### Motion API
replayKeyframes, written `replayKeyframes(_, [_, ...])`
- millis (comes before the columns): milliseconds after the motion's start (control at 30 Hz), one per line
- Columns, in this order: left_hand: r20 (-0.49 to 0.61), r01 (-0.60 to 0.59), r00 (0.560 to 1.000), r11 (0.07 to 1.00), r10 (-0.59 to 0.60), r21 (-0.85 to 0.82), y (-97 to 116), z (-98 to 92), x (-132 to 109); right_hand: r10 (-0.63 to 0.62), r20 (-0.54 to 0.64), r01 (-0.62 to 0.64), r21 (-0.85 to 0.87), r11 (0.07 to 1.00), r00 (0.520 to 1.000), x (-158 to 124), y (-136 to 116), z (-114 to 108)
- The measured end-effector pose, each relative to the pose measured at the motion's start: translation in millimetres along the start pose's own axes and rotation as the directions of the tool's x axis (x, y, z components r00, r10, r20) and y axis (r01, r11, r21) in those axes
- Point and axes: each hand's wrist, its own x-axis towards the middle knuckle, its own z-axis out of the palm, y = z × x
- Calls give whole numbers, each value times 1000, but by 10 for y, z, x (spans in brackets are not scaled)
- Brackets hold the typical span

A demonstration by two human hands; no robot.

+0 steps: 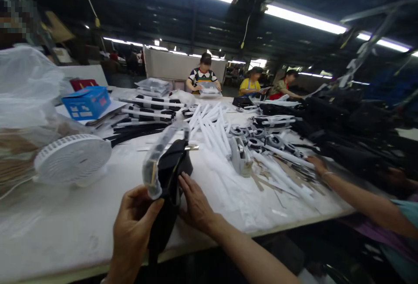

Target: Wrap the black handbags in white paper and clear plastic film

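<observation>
A black bag (pixel 170 175) stands on edge near the front of the table, with its narrow side toward me. Over its upper left runs a handle (pixel 152 162) wrapped in clear plastic and pale padding. My left hand (pixel 132 218) pinches the bag and the lower end of the wrapped handle between thumb and fingers. Against the bag's right side lies my right hand (pixel 197 203), gripping it with the fingers near its edge; the thumb is hidden behind it. A small metal piece (pixel 192 147) sticks out at the bag's upper right.
A white fan (pixel 73 158) and a blue box (pixel 86 102) stand to the left. White tubes (pixel 212 129), rolled straps (pixel 256 133) and a tape dispenser (pixel 241 157) lie beyond the bag. At right, a co-worker's hand (pixel 317 165) reaches over thin strips. Black bags (pixel 339 112) are piled behind.
</observation>
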Motion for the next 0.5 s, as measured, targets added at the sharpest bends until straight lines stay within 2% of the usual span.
replayKeyframes(100, [-95,84,993,989,-73,121,-166,54,-53,29,27,-30,31,999,999,-22,112,-39])
replayKeyframes(200, [-106,76,993,953,-46,292,-201,49,-85,33,18,-34,69,997,999,-122,128,-150])
replayKeyframes(267, [-55,22,998,927,-2,373,-194,23,-119,12,-53,-9,43,999,999,-206,168,-305])
replayKeyframes(333, [-23,-17,999,897,30,441,-209,-19,-161,20,-217,-29,-36,999,976,-285,290,-528])
replayKeyframes(400, [-22,-8,1000,873,22,488,-261,-73,-203,87,-436,-148,-108,983,896,-354,507,-789])
replayKeyframes(467, [-43,58,998,873,-43,484,-337,-131,-236,223,-606,-346,-92,934,763,-416,783,-1035])
replayKeyframes(500, [-48,96,995,884,-83,458,-379,-158,-250,300,-652,-440,-57,896,696,-443,927,-1134])
